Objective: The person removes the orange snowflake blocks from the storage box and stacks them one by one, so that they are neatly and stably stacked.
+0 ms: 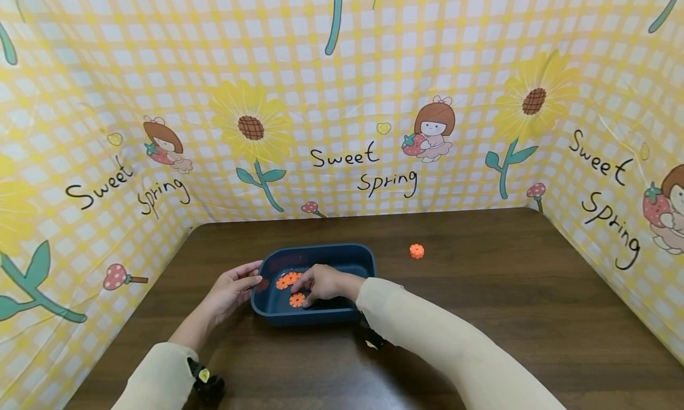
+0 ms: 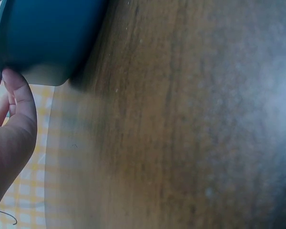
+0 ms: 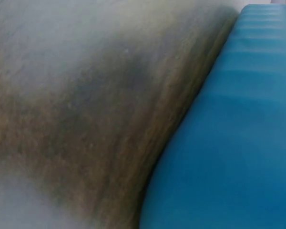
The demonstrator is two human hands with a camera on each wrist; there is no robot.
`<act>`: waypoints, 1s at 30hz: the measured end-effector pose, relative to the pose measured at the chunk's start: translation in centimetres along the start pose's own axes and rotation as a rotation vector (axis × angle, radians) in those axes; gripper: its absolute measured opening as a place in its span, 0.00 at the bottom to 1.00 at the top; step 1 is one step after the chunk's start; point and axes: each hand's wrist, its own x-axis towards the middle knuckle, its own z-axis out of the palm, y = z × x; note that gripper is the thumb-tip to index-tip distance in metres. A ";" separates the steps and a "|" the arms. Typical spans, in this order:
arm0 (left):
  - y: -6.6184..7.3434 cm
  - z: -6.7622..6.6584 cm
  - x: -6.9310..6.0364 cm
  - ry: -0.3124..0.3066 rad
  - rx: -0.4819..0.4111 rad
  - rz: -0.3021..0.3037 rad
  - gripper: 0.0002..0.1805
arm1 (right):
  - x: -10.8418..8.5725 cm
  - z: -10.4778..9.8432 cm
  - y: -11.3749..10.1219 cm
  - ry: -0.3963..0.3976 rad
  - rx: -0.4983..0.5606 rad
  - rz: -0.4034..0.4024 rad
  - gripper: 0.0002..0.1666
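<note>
A dark blue rectangular bin [image 1: 315,319] stands on the table, and its outer side [image 3: 229,143] fills much of the right wrist view. My left hand [image 1: 227,294] pinches the bin's left end at the rim, thumb on the near side, as the left wrist view also shows the hand [image 2: 14,129]. Inside the bin is my right hand [image 1: 325,282], its thumb and index finger at opposite edges of an orange flower-shaped disc [image 1: 297,300]. Several more orange discs [image 1: 288,280] lie beside those fingers, partly overlapping. In the right wrist view the right hand is hidden.
Another orange flower-shaped piece [image 1: 417,251] lies on the brown wooden table [image 1: 481,291], right of the bin. A yellow checked cloth [image 1: 342,101] with printed flowers hangs behind the table and along both sides.
</note>
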 end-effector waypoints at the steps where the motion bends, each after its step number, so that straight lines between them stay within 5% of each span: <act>1: 0.0 0.0 0.0 0.001 -0.001 0.001 0.29 | 0.1 0.1 -0.1 0.002 -0.015 -0.003 0.20; 20: 0.2 0.1 -0.1 0.014 0.003 -0.013 0.29 | 0.4 0.6 0.0 0.037 -0.067 0.027 0.17; 30: 0.2 0.2 -0.1 0.012 -0.001 -0.007 0.29 | 0.3 0.5 -0.1 0.037 -0.122 -0.037 0.15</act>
